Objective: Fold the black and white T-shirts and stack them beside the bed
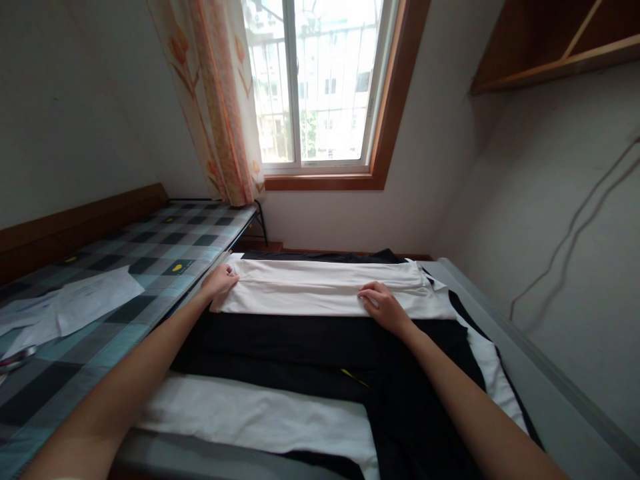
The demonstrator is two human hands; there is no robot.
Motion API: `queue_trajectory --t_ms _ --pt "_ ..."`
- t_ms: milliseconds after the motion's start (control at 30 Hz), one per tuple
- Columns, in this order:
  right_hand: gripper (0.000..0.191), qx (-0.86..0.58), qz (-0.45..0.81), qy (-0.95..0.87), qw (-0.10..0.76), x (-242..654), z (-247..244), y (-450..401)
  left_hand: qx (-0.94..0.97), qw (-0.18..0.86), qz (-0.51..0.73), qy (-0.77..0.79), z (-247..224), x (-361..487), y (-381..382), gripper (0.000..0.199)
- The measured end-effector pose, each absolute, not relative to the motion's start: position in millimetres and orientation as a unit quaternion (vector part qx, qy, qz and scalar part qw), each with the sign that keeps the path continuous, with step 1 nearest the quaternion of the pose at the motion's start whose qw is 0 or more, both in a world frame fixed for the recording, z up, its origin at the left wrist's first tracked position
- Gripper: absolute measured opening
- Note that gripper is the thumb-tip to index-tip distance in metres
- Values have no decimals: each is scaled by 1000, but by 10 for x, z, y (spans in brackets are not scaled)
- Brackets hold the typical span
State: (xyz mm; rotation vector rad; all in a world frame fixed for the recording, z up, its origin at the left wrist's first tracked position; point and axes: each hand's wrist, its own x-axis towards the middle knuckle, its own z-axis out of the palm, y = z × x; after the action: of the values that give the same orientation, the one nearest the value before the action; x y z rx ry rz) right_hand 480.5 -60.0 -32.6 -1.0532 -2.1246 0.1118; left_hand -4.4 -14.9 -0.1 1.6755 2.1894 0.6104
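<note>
A white garment [300, 290], folded into a long flat strip, lies across black cloth [280, 340]. Its kind is not clear; a seam runs along its length. My left hand [221, 281] grips the strip's left end, thumb and fingers closed on the edge. Right of the strip's middle, my right hand [383, 305] rests with curled fingers pinching the white fabric. Nearer to me lies another white piece of cloth [265, 410], partly over the black cloth. More white fabric [493, 363] shows along the right edge of the pile.
On the left is a bed with a checkered mattress [115, 250], bearing papers [80, 303]. A grey surface [555, 393] borders the clothes by the right wall. Behind are a window [330, 87] and a flowered curtain [215, 100]. A wooden shelf [575, 70] hangs upper right.
</note>
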Motion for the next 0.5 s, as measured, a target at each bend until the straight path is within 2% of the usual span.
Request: queue_trajectory --t_ms 133,500 --pt "19 -415 43 -830 371 4811 -341 -592 585 107 221 773 22 -42 -142 27" --pt "19 -420 48 -829 366 4807 -337 -600 514 270 167 796 216 -64 -125 35"
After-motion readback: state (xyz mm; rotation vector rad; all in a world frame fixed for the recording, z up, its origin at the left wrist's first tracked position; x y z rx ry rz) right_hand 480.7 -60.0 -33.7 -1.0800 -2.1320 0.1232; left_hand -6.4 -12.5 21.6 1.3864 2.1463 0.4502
